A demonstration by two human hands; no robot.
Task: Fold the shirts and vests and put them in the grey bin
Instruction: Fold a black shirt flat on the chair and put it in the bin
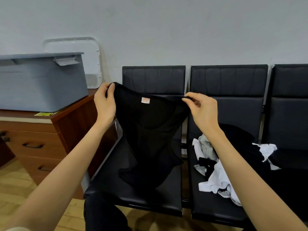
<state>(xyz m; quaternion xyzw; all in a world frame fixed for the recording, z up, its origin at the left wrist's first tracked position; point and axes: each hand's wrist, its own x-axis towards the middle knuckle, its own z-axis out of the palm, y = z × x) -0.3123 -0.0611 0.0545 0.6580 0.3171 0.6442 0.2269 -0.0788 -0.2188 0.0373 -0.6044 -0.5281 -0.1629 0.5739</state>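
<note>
A black vest [150, 135] with a small pink neck label hangs in front of me above the left black seat [133, 195]. My left hand [105, 102] grips its left shoulder strap. My right hand [201, 110] pinches the right strap between thumb and fingers. The vest's lower part drapes down onto the seat. The grey bin [40, 84] stands on the wooden drawer cabinet [41, 139] at the left, well apart from both hands. A heap of white, grey and black clothes [216, 172] lies on the middle seat, partly hidden by my right forearm.
The bin's pale lid [93, 64] leans against the wall behind the bin. A third black seat [290, 114] is at the far right, with dark cloth spilling toward it. My dark-trousered knee [103, 214] is below the left seat's front edge. Wooden floor lies at lower left.
</note>
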